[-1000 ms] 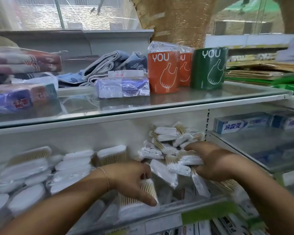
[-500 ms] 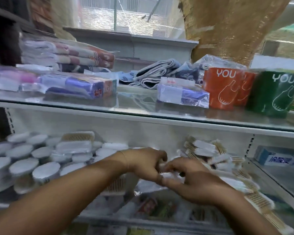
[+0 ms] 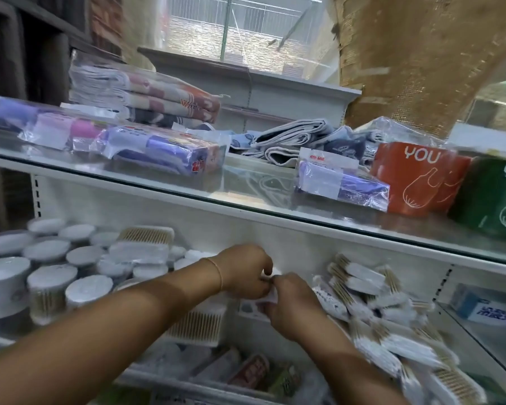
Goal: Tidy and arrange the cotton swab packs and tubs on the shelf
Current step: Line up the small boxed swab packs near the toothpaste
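Note:
Both hands meet at the middle of the lower glass shelf (image 3: 205, 384). My left hand (image 3: 243, 270) and my right hand (image 3: 292, 305) pinch the same small clear cotton swab pack (image 3: 270, 293), mostly hidden by the fingers. Round white-lidded swab tubs (image 3: 50, 276) stand in rows at the left. Flat rectangular swab boxes (image 3: 146, 244) lie on top of the tubs, and another swab box (image 3: 196, 325) sits under my left wrist. A loose pile of slim swab packs (image 3: 371, 311) slopes down the right side.
The upper glass shelf (image 3: 260, 200) just above my hands carries wrapped purple packs (image 3: 164, 150), folded towels (image 3: 146, 95), an orange roll (image 3: 415, 176) and a green roll (image 3: 497, 200). A toothpaste box (image 3: 485, 308) lies on the right-hand shelf. More goods show below the glass.
My view swung left and the tubs came into sight. My hands left the right pile and the front box, came together at the shelf's middle, and now hold one small pack between them.

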Tool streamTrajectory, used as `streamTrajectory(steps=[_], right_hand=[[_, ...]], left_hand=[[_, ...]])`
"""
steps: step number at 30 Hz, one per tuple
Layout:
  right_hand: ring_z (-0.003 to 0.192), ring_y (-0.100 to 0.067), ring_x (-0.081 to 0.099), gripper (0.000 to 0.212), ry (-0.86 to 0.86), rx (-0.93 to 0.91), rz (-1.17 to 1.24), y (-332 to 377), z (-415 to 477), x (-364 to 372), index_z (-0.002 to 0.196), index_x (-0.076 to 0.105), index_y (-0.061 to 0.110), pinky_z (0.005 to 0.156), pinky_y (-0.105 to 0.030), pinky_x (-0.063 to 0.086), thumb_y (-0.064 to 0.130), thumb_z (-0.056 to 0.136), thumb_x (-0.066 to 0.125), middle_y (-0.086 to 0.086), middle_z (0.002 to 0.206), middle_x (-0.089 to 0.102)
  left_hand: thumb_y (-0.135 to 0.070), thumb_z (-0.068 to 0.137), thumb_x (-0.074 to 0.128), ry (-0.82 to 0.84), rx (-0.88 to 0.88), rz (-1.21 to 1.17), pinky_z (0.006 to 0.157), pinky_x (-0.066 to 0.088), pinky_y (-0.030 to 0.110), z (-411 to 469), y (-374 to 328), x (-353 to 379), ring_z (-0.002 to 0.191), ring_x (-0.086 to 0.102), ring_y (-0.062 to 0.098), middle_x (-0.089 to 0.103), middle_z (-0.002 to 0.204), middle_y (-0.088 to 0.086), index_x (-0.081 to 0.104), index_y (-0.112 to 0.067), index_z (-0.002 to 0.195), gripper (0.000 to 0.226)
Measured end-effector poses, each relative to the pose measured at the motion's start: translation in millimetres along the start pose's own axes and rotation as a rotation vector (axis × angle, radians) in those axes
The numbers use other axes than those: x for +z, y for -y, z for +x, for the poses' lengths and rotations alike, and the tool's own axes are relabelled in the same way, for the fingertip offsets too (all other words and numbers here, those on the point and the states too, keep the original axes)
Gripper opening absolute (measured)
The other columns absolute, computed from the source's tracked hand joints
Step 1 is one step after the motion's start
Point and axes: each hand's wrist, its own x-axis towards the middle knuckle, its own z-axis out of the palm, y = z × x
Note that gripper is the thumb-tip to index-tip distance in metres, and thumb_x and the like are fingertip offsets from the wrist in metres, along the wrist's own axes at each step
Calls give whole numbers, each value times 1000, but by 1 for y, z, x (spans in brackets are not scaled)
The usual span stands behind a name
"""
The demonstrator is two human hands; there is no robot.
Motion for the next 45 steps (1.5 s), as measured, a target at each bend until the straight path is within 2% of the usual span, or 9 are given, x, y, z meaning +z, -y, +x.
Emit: streamTrajectory(steps=[7, 11, 15, 18, 23, 31, 34, 41, 45], right_hand=[[117, -34, 51, 52, -40, 44, 35, 6, 15, 10, 135, 43, 20, 93, -36, 46, 14, 87, 62, -10, 129, 37], [126, -32, 48, 50, 13, -1, 23, 11, 19, 11, 134, 49, 21, 100, -39, 45, 18, 87, 65, -8, 137, 40], [112, -30, 55, 52, 39, 32, -51, 22, 24, 18, 126, 53, 19, 90, -42, 51, 35, 81, 74, -5, 123, 49], [112, -32, 54, 40, -15, 100, -145, 30, 26, 26, 126, 52, 14, 88, -41, 50, 25, 90, 66, -8, 123, 49], [117, -30, 51, 30, -95, 129, -169, 34, 25, 32, 127, 50, 15, 88, -41, 47, 16, 97, 51, -6, 127, 46], [114, -27, 54, 40, -30, 158, -79, 37, 15, 17, 119, 46, 24, 84, -35, 47, 30, 85, 67, -1, 123, 53], [116, -28, 53, 39, -15, 161, -50, 42, 10, 11, 120, 45, 23, 85, -34, 46, 32, 85, 60, -1, 125, 52], [123, -27, 52, 63, 53, 123, -60, 48, 11, -10, 130, 47, 28, 98, -35, 45, 62, 78, 59, 1, 133, 52], [130, -23, 46, 58, -90, 21, -56, 70, 17, -27, 139, 46, 29, 104, -33, 42, 45, 85, 61, 5, 143, 48]], left_hand=[[-48, 76, 73, 150, -48, 392, 81, 48, 34, 2, 4, 5, 96, 63, 24, 65, 105, 5, 64, -20, 109, 45], [-40, 75, 76, 133, -30, 393, 69, 44, 30, 5, 5, 0, 87, 64, 24, 67, 94, 5, 73, -19, 99, 32], [-35, 75, 76, 162, -7, 423, 68, 44, 32, 7, 6, 0, 83, 65, 27, 68, 86, 6, 74, -18, 93, 25], [-39, 77, 74, 165, 19, 433, 68, 43, 32, 7, 9, 2, 83, 65, 28, 68, 84, 5, 73, -17, 91, 26], [-44, 82, 69, 103, 40, 432, 68, 38, 31, 6, 12, 6, 88, 64, 28, 68, 94, 7, 71, -16, 95, 32], [-40, 85, 67, 93, -7, 356, 71, 41, 31, -1, 8, 10, 93, 65, 28, 69, 99, 7, 69, -16, 102, 30], [-35, 89, 61, 111, -11, 246, 77, 46, 34, -6, 11, 9, 98, 65, 30, 69, 107, 8, 67, -15, 109, 29], [-27, 91, 57, -118, -45, 21, 85, 49, 38, -46, 36, -25, 97, 60, 31, 65, 105, 12, 67, -11, 100, 20], [-22, 91, 55, -265, -137, 68, 84, 49, 35, -76, 68, -44, 99, 60, 30, 65, 108, 10, 66, -13, 102, 18]])
